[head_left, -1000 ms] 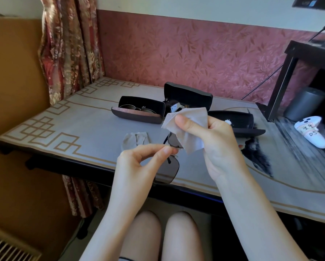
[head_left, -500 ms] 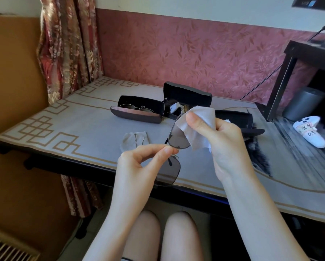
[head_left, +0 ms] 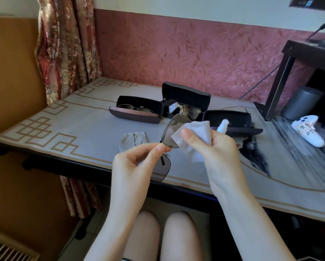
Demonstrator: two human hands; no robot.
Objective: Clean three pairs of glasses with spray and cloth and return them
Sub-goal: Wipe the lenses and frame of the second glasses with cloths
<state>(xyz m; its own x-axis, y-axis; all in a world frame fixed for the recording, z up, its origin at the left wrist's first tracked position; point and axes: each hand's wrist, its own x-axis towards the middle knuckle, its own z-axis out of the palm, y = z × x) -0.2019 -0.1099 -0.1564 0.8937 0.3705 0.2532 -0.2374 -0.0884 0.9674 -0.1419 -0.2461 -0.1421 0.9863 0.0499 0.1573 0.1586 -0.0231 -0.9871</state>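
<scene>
My left hand (head_left: 137, 162) pinches the bridge of dark-lensed sunglasses (head_left: 172, 132), held above the table's front edge. The upper lens tilts up; the lower lens (head_left: 162, 170) hangs below my fingers. My right hand (head_left: 214, 147) pinches a white cloth (head_left: 195, 132) over the right side of the upper lens. Three open black cases lie behind: the left one (head_left: 137, 111) holds a pair of glasses, the middle one (head_left: 186, 98) stands with its lid up, the right one (head_left: 231, 123) lies flat. A white spray bottle (head_left: 222, 126) peeks out just behind my right hand.
A second greyish cloth (head_left: 133, 140) lies on the table (head_left: 63, 125) left of my hands. A white controller (head_left: 308, 130) rests at the right beside a dark shelf frame (head_left: 278, 81) and a grey cylinder (head_left: 300, 102). A curtain (head_left: 63, 44) hangs at the left.
My right hand has slid the cloth down and to the right across the upper lens, uncovering more of it. My left hand keeps its pinch on the bridge.
</scene>
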